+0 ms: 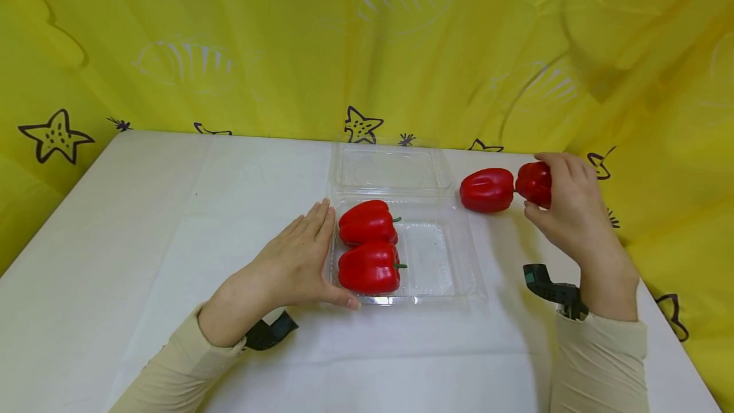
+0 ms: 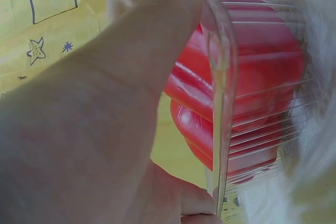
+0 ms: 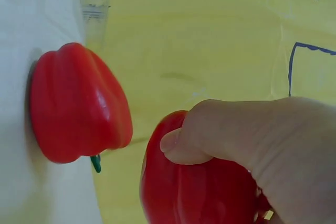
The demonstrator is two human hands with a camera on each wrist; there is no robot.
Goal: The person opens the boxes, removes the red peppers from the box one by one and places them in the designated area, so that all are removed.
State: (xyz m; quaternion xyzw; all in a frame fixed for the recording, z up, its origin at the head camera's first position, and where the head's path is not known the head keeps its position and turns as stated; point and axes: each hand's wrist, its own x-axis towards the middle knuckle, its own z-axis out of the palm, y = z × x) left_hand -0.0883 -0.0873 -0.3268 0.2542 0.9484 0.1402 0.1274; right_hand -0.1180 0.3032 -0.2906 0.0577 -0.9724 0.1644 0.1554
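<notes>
Two peppers (image 1: 369, 268) already lie at nine o'clock in the clear box (image 1: 429, 260); two seem left: a loose pepper (image 1: 486, 190) outside at two o'clock, another pepper (image 1: 533, 183) pinched by the right hand (image 1: 573, 199). The left hand (image 1: 295, 260), thumb spread, touches the box's nine-o'clock edge

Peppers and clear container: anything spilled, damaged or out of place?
Nothing stands out: two peppers lie in the open container, a third pepper on the table, and the right hand grips a fourth pepper. No damage or spill shows.
</notes>
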